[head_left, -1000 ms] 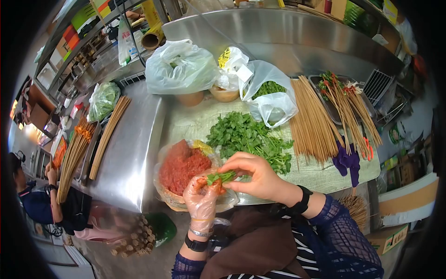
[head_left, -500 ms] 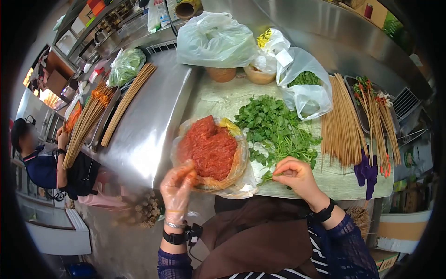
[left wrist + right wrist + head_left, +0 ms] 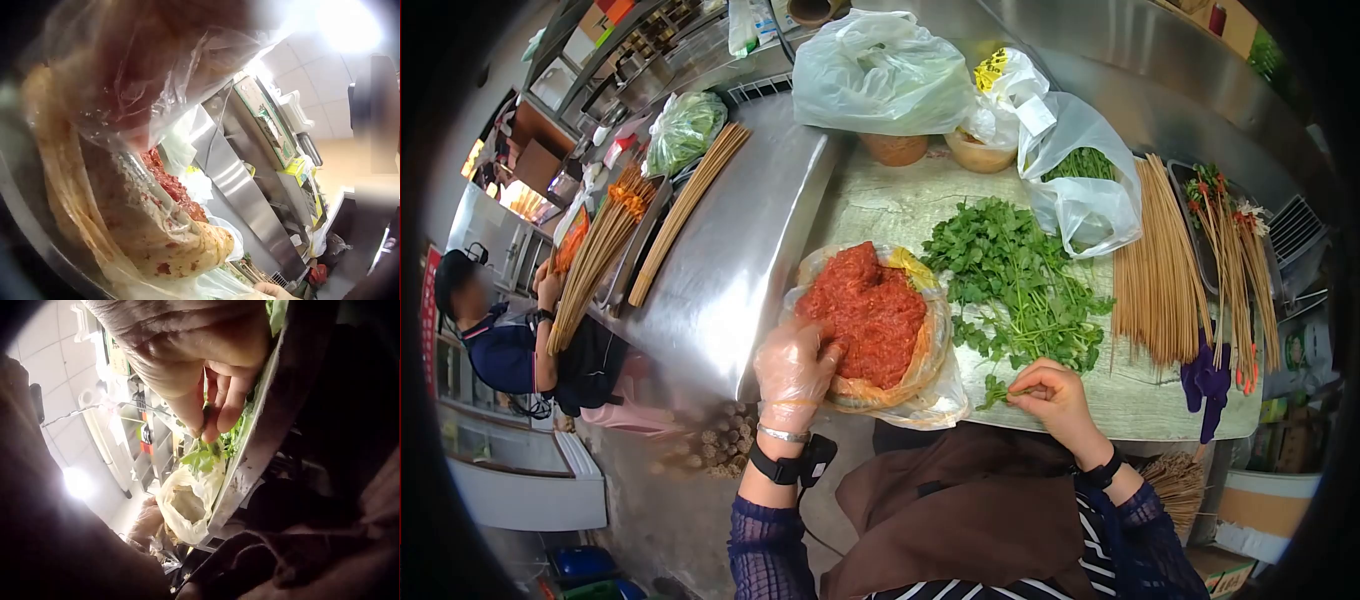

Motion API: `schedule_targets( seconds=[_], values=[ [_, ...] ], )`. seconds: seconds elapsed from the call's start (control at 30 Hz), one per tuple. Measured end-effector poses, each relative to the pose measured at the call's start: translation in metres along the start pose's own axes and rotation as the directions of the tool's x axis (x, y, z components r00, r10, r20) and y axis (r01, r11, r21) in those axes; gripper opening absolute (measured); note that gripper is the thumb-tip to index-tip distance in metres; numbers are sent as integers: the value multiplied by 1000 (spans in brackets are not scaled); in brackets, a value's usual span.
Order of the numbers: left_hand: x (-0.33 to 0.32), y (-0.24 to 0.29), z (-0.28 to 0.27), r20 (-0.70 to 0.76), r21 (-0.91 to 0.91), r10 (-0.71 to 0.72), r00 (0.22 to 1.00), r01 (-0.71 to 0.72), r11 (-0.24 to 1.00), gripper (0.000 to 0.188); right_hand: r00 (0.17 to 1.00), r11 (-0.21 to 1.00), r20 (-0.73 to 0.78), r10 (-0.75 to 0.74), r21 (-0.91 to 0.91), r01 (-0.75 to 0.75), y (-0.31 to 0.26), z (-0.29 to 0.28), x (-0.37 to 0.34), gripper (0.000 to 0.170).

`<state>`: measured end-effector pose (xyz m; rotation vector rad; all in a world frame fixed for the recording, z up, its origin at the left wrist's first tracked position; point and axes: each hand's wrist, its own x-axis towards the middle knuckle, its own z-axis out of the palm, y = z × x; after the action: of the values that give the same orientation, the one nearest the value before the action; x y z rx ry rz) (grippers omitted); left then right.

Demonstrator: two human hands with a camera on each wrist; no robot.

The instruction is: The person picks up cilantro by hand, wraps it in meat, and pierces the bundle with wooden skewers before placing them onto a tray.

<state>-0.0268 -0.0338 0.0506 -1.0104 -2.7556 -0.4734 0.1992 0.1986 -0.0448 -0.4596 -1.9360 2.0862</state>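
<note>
Red minced meat (image 3: 868, 310) fills a plastic-lined bowl (image 3: 940, 350) at the table's front. The left hand (image 3: 792, 368), in a clear glove, has its curled fingers on the meat's left edge. Seen from the left wrist, this hand (image 3: 156, 56) hangs over the bowl's lining, fingertips hidden, with meat (image 3: 169, 184) beyond. Between thumb and fingers, the bare right hand (image 3: 1055, 402) pinches a small green sprig (image 3: 994, 390), just right of the bowl. That sprig (image 3: 201, 459) droops from the fingertips of the right hand (image 3: 194, 369) in the right wrist view. Loose leafy greens (image 3: 1010, 270) lie behind.
Bare skewers (image 3: 1158, 270) lie right of the greens, near a purple glove (image 3: 1205, 385) and filled skewers (image 3: 1230, 230). Plastic bags (image 3: 880, 75) stand at the back. More skewers (image 3: 690, 210) lie left on the metal counter (image 3: 720, 280), where another person (image 3: 500, 340) works.
The hands have parted: the left went to the bowl and now touches the meat's left edge. The right moved off to the right, beside the greens, with a sprig between its fingertips.
</note>
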Motion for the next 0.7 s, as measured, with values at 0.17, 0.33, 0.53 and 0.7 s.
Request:
schedule_targets(
  seconds=[0.17,0.33,0.53,0.7],
  values=[
    [10,1,11,-47,210,78,996,-66,975,13,1000,999,0,7,-32,-7,-3,1,0,11],
    [12,-10,14,-108,114,39,993,-26,993,11,1000,1000,1,-26,-10,26,-3,2,0,10],
    [5,-20,6,-64,-130,-205,977,196,972,12,1000,999,6,-30,-31,30,-5,2,0,11],
    [10,-5,-9,-104,38,-93,990,97,995,20,1000,999,0,-27,-18,27,-5,3,0,12]
  ],
)
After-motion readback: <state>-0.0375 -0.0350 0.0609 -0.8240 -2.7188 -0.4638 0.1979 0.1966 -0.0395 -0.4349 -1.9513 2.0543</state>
